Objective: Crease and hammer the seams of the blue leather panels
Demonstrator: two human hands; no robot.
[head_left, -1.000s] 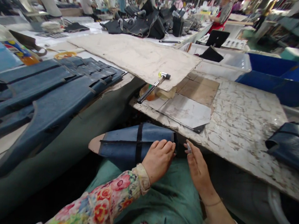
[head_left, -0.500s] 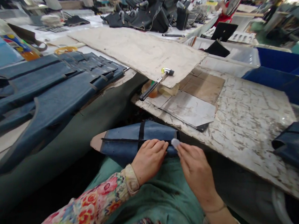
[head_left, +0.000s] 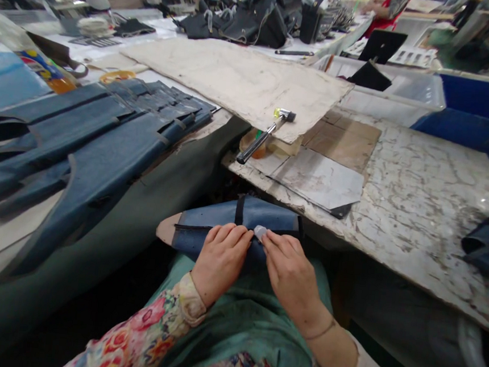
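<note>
A dark blue leather piece [head_left: 207, 214] with a pale tan tip, a black cross strap and a black lengthwise seam lies across my lap on a green apron [head_left: 232, 319]. My left hand [head_left: 223, 259] grips its near edge by the seam, fingers together. Close on the right, my right hand [head_left: 290, 273] pinches a small whitish, translucent tool [head_left: 259, 231] against the seam. The fingertips of both hands are nearly touching. The underside of the piece and my thumbs are mostly hidden.
Blue leather pieces [head_left: 90, 130] cover the left table. Ahead, a mallet [head_left: 265, 137] rests on a cream sheet [head_left: 236, 80]. A stained board [head_left: 427, 194], a white bin [head_left: 415, 95] and a blue bin [head_left: 467, 131] are at right. Someone's arm [head_left: 377, 11] shows far back.
Both hands have moved left along the seam, my right hand further, bringing the small tool nearer the middle of the piece. The whole view has shifted slightly.
</note>
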